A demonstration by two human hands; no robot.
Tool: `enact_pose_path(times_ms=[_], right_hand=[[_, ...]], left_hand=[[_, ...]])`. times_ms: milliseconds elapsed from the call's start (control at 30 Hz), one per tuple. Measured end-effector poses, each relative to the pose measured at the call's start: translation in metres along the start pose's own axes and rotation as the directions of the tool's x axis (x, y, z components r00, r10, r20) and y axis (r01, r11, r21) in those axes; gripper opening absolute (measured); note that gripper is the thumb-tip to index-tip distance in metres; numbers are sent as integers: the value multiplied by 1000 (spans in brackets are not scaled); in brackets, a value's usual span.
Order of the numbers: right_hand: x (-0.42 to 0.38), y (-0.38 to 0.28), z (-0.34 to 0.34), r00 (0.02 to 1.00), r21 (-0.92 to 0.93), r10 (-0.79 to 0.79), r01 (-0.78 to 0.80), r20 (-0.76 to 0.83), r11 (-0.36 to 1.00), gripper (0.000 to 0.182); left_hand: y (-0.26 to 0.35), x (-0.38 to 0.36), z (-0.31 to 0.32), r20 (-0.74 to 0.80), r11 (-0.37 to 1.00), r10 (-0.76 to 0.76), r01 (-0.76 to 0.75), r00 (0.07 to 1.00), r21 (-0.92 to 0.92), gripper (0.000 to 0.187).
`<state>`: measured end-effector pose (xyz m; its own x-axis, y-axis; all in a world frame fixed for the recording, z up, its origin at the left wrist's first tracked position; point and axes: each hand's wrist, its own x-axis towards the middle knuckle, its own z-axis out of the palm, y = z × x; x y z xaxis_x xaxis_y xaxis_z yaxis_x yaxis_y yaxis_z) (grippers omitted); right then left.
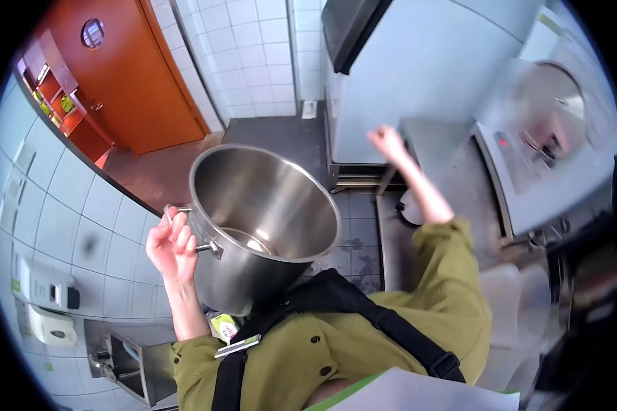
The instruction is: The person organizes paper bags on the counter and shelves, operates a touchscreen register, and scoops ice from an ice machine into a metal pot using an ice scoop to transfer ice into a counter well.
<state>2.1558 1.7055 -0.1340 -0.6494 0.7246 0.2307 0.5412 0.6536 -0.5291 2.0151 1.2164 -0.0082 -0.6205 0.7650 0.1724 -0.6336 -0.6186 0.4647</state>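
A large, deep stainless steel stockpot [253, 281] is in front of my body, tilted, with its open mouth toward me. Its bare inside shows bright reflections near the bottom. My left hand [173, 250] has its fingers wrapped round the loop handle on the pot's left side. Out to the right, away from the pot, my right hand [389, 143] is raised with its fingers curled in and nothing visible in them. It overlaps the pale side of a tall cabinet [418, 68] in this view.
An orange door [127, 75] stands open at the far left. Right of me are a steel counter [452, 157] and a white machine with a round window [548, 103]. A small sink [127, 359] and wall dispensers [44, 284] are at the lower left. The floor tiles [360, 229] look wet.
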Motion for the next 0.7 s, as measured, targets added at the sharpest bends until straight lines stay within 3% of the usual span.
enact_pose_path(times_ms=[33, 100, 167, 233, 300, 333, 367, 400, 433, 467, 533, 567, 600, 633, 700], right_hand=[[62, 8, 6, 927, -224, -263, 205, -268, 953, 30], [133, -47, -32, 925, -440, -362, 280, -113, 853, 49], [202, -71, -36, 692, -811, -722, 416, -11, 411, 47], [262, -64, -22, 649, -905, -677, 420, 348, -62, 43], [312, -72, -9, 615, -809, -534, 508, 581, -296, 43], [320, -84, -14, 513, -668, -431, 620, 742, -412, 42], [331, -82, -14, 364, -547, -459, 750, 811, -372, 39], [364, -47, 8, 134, -456, -636, 807, 760, -375, 32], [345, -91, -8, 137, -432, -586, 808, 799, -400, 24], [351, -88, 5, 117, -434, -649, 829, 752, -354, 22], [315, -170, -21, 102, -549, -716, 719, 690, -426, 23], [319, -204, -26, 155, -649, -790, 672, 593, -356, 27], [338, -243, -39, 81, -745, -894, 588, 441, -315, 41], [347, -280, -60, 30, -768, -980, 626, 196, -134, 37], [333, -342, -113, 43, -890, -999, 456, -9, 27, 34]], left_hand=[[7, 23, -2, -23, 997, 56, -55, 998, 54, 29], [29, 55, -4, -48, 984, 160, -155, 986, 90, 28], [46, 94, -12, -5, 962, 252, -250, 968, 109, 28], [57, 134, -33, 67, 849, 372, -369, 926, 378, 26], [64, 184, -74, -10, 611, 578, -424, 816, 668, 26], [68, 210, -92, -6, 673, 551, -441, 834, 594, 26], [69, 239, -121, -77, 723, 607, -510, 791, 466, 28], [67, 268, -140, -20, 710, 557, -464, 830, 530, 29], [65, 298, -154, -102, 712, 562, -416, 821, 566, 31], [60, 319, -166, -117, 736, 497, -346, 860, 583, 32], [55, 351, -174, -140, 752, 473, -316, 870, 578, 33], [58, 369, -177, -170, 768, 443, -274, 880, 579, 32], [65, 396, -174, -158, 795, 379, -234, 912, 560, 31], [68, 415, -170, -113, 804, 382, -270, 917, 530, 31], [84, 429, -160, 18, 831, 397, -368, 918, 418, 31]])
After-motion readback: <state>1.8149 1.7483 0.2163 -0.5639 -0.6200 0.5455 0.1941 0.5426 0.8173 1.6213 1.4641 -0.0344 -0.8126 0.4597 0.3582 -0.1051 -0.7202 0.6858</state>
